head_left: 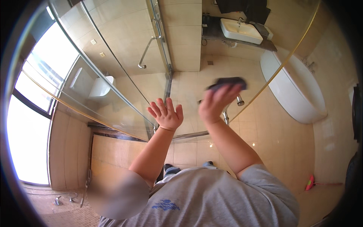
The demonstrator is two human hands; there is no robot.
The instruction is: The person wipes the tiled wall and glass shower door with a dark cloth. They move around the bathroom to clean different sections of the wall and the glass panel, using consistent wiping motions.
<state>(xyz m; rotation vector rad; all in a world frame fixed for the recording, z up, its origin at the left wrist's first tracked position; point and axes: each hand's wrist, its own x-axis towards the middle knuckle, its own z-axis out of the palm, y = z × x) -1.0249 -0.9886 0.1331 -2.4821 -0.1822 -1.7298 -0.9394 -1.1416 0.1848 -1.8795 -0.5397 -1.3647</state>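
My right hand (pixel 217 104) is raised ahead of me and blurred by motion. It holds a dark cloth (pixel 231 82), whose folds show beyond the fingers, against or close to a clear glass panel. A metal door handle (pixel 226 115) is just right of that wrist. My left hand (pixel 166 115) is up with its fingers spread and nothing in it. It appears to be flat on or very near the glass (pixel 185 113); whether it touches I cannot tell.
Metal-edged glass walls (pixel 124 68) stand at left, with another handle (pixel 145 51) farther off. Behind them is a white toilet (pixel 102 86). A washbasin (pixel 242 30) is at the far right, near a white bathtub (pixel 291 89). A red-headed tool (pixel 310 182) lies at right.
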